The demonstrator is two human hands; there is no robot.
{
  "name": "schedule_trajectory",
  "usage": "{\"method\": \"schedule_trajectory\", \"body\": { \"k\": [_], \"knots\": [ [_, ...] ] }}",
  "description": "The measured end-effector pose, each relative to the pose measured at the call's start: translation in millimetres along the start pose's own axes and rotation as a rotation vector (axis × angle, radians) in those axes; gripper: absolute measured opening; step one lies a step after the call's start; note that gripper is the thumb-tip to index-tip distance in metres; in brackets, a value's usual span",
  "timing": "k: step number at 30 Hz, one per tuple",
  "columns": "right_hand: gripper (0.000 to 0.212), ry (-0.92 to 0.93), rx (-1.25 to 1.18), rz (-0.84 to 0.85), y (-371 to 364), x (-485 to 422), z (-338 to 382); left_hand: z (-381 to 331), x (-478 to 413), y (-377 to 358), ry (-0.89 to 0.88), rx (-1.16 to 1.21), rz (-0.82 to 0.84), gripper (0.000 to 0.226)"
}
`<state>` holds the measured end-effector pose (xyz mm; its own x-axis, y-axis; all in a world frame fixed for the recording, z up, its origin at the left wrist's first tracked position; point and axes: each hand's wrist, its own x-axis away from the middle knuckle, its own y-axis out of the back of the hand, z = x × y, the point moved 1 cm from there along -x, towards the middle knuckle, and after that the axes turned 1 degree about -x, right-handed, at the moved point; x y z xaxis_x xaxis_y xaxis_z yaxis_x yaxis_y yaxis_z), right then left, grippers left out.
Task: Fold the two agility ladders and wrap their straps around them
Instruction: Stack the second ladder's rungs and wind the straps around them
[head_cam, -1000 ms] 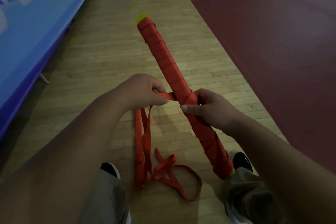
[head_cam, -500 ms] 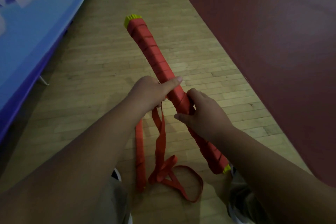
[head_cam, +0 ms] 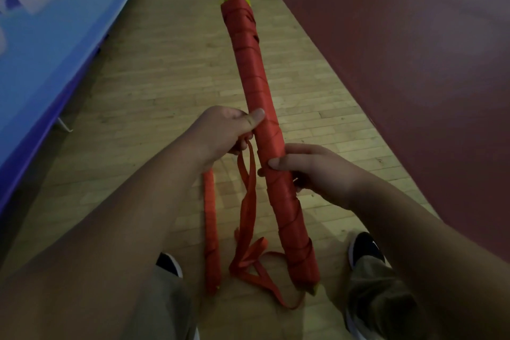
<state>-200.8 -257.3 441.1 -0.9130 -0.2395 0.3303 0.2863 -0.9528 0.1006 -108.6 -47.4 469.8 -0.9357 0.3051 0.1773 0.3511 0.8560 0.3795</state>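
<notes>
Your ladder (head_cam: pixel 254 77) tilted straighter than 0.5 s earlier. Loose strap (head_cam: pixel 248 201) trailed onto the floor (head_cam: pixel 165 77); your left grip (head_cam: pixel 223 132) pinched the strap, your right grip (head_cam: pixel 317 171) clasped the ladder.

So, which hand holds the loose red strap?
The left hand: the loose strap hangs from its curled fingers, its thumb on the wrapped ladder. The right hand grips only the wrapped ladder.
</notes>
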Motion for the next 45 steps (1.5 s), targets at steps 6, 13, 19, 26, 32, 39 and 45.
{"method": "schedule_trajectory", "body": {
  "k": [6, 13, 19, 26, 32, 39, 45],
  "knots": [
    [0.034, 0.023, -0.083, 0.015, 0, 3, 7, 0, 0, 6, -0.07, -0.046, 0.023, 0.041],
    [0.035, 0.002, -0.023, -0.058, -2, 3, 5, -4, 4, 12, -0.122, -0.241, 0.067, 0.038],
    [0.038, -0.008, 0.18, -0.229, -3, 0, -1, -2, 8, 16, -0.07, -0.31, 0.094, 0.021],
    [0.047, -0.001, 0.388, -0.338, -10, -2, 0, -1, 13, 14, 0.007, -0.374, 0.101, 0.028],
    [0.051, 0.046, 0.53, -0.361, -18, -4, -4, -2, 13, 4, 0.162, -0.203, 0.034, 0.073],
    [0.054, 0.056, 0.604, -0.34, -22, -4, -5, -2, 11, -9, 0.164, -0.114, -0.099, 0.062],
    [0.041, -0.058, 0.331, -0.226, -6, 0, 7, -5, 9, -3, 0.092, -0.051, -0.087, 0.058]
  ]
}}
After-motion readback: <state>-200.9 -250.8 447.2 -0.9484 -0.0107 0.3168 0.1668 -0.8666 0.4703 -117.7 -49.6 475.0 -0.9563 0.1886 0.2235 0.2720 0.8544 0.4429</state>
